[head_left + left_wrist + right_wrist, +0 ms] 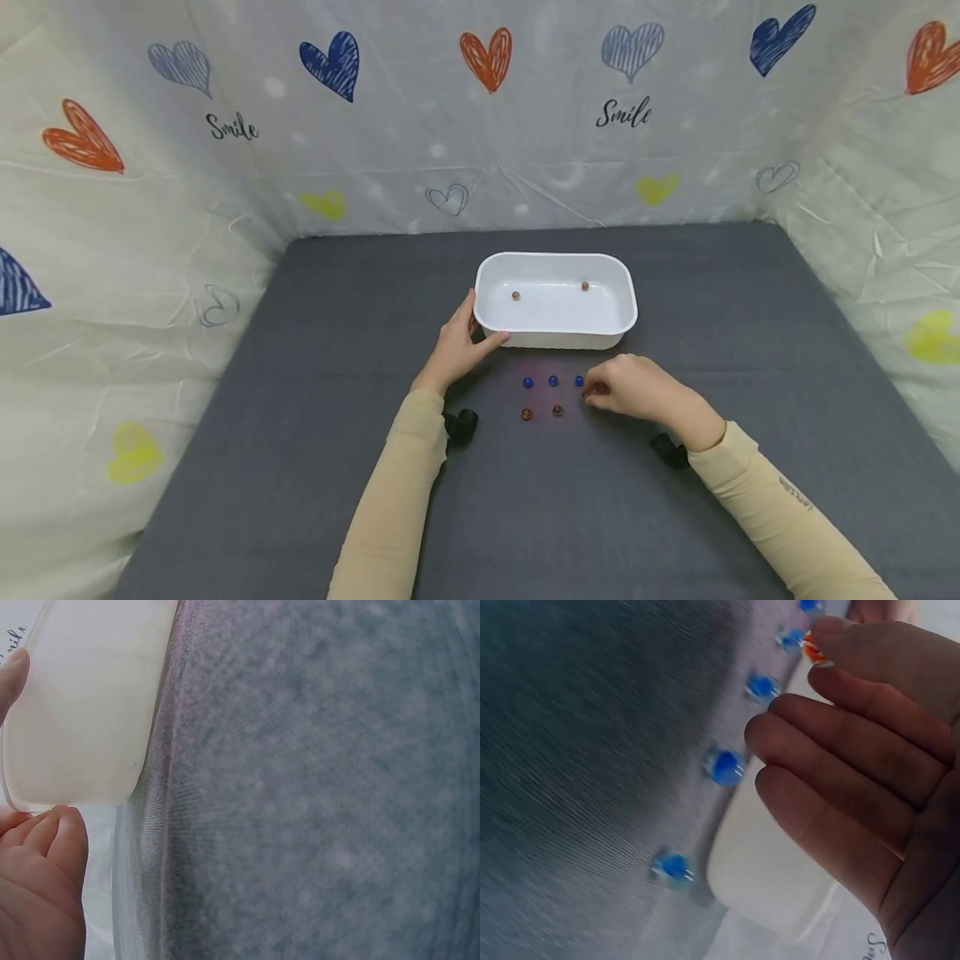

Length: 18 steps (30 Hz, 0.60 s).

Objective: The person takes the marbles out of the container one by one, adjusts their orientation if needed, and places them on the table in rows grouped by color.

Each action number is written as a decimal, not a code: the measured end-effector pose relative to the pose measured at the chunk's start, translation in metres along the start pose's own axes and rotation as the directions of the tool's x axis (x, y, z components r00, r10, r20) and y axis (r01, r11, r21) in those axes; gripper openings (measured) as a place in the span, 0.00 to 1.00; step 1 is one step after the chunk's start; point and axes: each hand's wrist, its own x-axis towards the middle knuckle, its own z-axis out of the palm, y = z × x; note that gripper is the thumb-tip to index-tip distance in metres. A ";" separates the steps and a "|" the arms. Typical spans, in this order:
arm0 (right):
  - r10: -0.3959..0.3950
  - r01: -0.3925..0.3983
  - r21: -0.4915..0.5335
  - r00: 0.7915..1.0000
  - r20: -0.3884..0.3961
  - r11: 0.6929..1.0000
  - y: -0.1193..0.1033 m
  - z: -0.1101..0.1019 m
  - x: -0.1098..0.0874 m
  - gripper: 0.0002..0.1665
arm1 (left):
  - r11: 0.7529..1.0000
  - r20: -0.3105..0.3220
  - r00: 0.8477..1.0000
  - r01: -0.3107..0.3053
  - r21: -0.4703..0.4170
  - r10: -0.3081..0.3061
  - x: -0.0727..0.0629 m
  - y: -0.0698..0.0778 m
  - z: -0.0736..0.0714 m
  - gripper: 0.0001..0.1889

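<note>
A white rectangular tub (555, 340) stands on the grey cloth, with two brownish marbles inside, one at left (516, 296) and one at right (585, 286). My left hand (457, 342) grips the tub's near left corner. In the left wrist view its fingers (66, 832) bend against the end wall, and the thumb lies along the long side. In front of the tub, my right hand (637, 387) pinches an orange marble (815, 649) between thumb and index finger. The other fingers are loosely extended. Blue marbles (528, 382) form a row beside it, partly hidden by that hand.
Two brown marbles, one at left (527, 414) and one nearer the right hand (557, 410), lie in front of the blue row. The grey table (525, 517) meets a white curtain (405, 150) printed with hearts at the back and sides. Each wrist carries a black camera.
</note>
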 end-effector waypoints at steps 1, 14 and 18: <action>0.002 -0.002 -0.009 1.000 0.006 1.000 -0.001 0.003 -0.001 0.04 | 1.000 0.000 1.000 0.000 0.001 0.000 0.000 0.000 0.000 0.53; 0.001 0.001 -0.037 0.998 0.066 0.999 -0.005 0.014 -0.001 0.12 | 1.000 0.006 1.000 0.001 0.005 -0.001 0.000 0.000 -0.001 0.53; 0.002 0.001 -0.036 0.997 0.082 0.999 -0.005 0.014 0.000 0.12 | 1.000 0.010 1.000 0.002 0.008 -0.002 0.000 -0.001 0.000 0.53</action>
